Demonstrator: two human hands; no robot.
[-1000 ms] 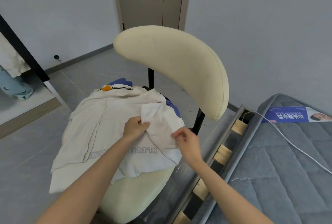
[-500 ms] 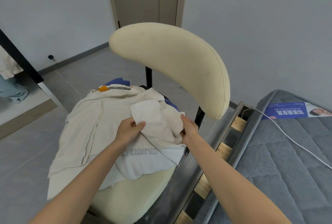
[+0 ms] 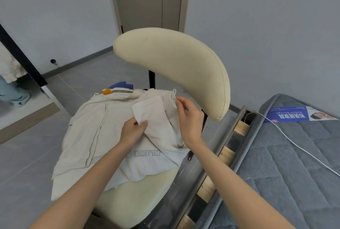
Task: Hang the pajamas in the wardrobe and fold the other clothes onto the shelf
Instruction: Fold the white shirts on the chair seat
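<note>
A cream chair [image 3: 139, 197] fills the middle of the view, its curved backrest [image 3: 171, 67] rising toward 1 o'clock. Clothes are piled on the seat: a cream shirt [image 3: 92, 127] with a dark-striped collar and an orange tag spreads toward 9 o'clock, a white T-shirt [image 3: 147, 166] with grey lettering lies under it toward 6 o'clock, and a blue garment [image 3: 121, 85] peeks out at 11 o'clock. The left hand [image 3: 133, 131] pinches a folded white corner of cloth at the centre of the pile. The right hand [image 3: 189, 116], just below the backrest, pinches a raised beige edge between thumb and fingertips. A grey mattress [image 3: 294, 164] at 4 o'clock carries a white cable [image 3: 287, 136] and a blue leaflet [image 3: 287, 116]. Clothes hang in the wardrobe [image 3: 11, 89] at 9 o'clock.
</note>
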